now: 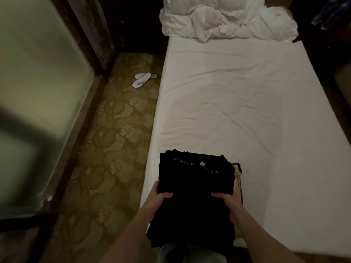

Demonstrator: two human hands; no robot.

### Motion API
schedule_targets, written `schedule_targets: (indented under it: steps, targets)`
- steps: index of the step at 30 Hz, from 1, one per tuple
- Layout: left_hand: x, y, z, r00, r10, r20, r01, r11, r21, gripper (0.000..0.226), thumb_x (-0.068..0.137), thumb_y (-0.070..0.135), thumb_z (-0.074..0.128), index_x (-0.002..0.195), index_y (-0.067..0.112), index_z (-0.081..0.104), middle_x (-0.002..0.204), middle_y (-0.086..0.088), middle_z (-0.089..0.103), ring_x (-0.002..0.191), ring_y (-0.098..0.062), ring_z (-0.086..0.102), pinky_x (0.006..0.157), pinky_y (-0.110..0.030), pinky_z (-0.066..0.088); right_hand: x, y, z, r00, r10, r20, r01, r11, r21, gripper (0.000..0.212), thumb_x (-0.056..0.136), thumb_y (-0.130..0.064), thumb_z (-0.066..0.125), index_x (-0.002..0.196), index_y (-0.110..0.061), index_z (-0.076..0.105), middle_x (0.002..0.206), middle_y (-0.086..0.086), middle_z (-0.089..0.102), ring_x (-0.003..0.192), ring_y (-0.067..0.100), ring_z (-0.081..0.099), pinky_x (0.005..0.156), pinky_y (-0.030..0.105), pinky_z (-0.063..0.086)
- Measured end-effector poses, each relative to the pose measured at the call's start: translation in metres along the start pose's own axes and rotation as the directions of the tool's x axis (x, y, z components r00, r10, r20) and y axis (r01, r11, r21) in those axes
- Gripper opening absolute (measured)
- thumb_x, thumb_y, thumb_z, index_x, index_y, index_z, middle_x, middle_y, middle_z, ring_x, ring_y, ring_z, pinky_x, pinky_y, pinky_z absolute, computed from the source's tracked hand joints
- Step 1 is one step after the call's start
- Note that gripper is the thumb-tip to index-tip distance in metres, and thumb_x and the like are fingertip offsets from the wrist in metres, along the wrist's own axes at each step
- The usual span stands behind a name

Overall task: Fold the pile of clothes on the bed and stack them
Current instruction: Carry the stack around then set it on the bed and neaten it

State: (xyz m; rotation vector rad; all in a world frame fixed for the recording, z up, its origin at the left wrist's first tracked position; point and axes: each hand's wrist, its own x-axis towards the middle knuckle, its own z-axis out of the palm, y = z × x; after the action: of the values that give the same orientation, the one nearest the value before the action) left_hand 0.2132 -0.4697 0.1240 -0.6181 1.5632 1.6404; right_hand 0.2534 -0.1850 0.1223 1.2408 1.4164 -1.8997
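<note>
Both hands grip the black stack [195,188] by its near edge, low in the frame: the left hand [157,201] curls round the left side with its thumb on top, the right hand [228,203] does the same on the right. The stack sits at the near left corner of the bed [247,103], partly overhanging toward the person. A pale garment [237,177] peeks out under its right side. Held only at the near edge, the far layers could slump or fan apart if the stack is lifted. Pulled further off the corner, it could tip onto the carpet [114,133].
</note>
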Motion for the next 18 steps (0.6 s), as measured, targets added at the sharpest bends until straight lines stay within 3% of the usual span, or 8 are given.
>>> schedule_targets:
  steps: [7,9,11,15,18]
  targets:
    - [0.083,-0.018,0.004,0.996,-0.089,0.018,0.089,0.996,0.019,0.066,0.078,0.004,0.072,0.134,0.021,0.042,0.125,-0.015,0.060,0.107,-0.033,0.066,0.078,-0.037,0.056,0.073,0.002,-0.017,0.993,0.101,0.055,-0.104,0.993,0.053,0.072,0.067,0.003,0.080,0.130,-0.020,0.055,0.113,0.015,0.072,0.099,0.037,0.070,0.085,0.046,0.057]
    - [0.094,-0.023,0.003,0.995,-0.097,0.000,0.097,0.995,0.022,0.078,0.067,0.012,0.075,0.136,0.021,0.041,0.124,-0.015,0.060,0.107,-0.033,0.065,0.080,-0.039,0.056,0.087,0.010,-0.014,0.996,0.089,-0.016,-0.088,0.995,0.048,0.077,0.064,-0.003,0.085,0.132,-0.021,0.052,0.116,0.012,0.070,0.100,0.036,0.069,0.091,0.049,0.056]
    - [0.098,-0.028,0.007,0.996,-0.084,-0.029,0.085,0.995,0.057,0.075,0.070,0.011,0.077,0.136,0.021,0.041,0.123,-0.013,0.060,0.108,-0.031,0.064,0.087,-0.040,0.055,0.095,0.017,-0.010,0.994,0.010,-0.111,-0.013,1.000,-0.024,0.089,0.055,-0.014,0.089,0.133,-0.027,0.050,0.119,0.005,0.067,0.104,0.030,0.067,0.095,0.049,0.054]
    - [0.084,-0.032,0.016,0.993,-0.021,-0.118,0.033,0.994,0.103,0.068,0.077,0.013,0.080,0.132,0.022,0.041,0.122,-0.008,0.061,0.107,-0.025,0.065,0.094,-0.041,0.054,0.070,0.012,0.010,0.977,-0.156,-0.145,0.127,0.974,-0.189,0.050,0.069,-0.002,0.081,0.105,-0.026,0.056,0.107,0.000,0.066,0.100,0.020,0.063,0.094,0.040,0.052]
    - [0.067,-0.023,0.012,0.986,-0.059,-0.156,0.073,0.994,0.085,0.080,0.062,0.026,0.085,0.129,0.016,0.043,0.118,-0.010,0.062,0.105,-0.028,0.066,0.094,-0.045,0.055,0.050,0.004,0.015,0.964,-0.241,-0.116,0.209,0.949,-0.237,0.049,0.071,0.002,0.079,0.108,-0.024,0.061,0.106,0.000,0.068,0.098,0.018,0.065,0.085,0.033,0.054]
